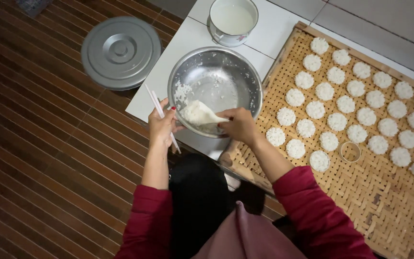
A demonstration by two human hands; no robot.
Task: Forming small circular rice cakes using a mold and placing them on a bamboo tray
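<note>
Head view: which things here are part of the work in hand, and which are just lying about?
In use: left hand with chopsticks; right hand with rice paddle; steel bowl; rice cakes; ring mould; woven tray.
Lying about: pot lid; enamel mug.

Bowl at the centre, lid to its left, tray of rice rounds to its right

The metal bowl [215, 90] sits on the worktop [168, 67] just before the person, with a mug [232, 20] behind it — the two nearly touching. A round lid [120, 52] lies on the slatted floor [39, 144] to the left. Right of the bowl a woven tray [374, 192] carries rows of rice rounds [346, 103], a ring mould [350, 151] among the nearest. At the bowl's near rim the left hand [161, 125] holds chopsticks [155, 103]; the right hand [239, 125] holds a rice paddle [200, 114] inside the bowl.
</note>
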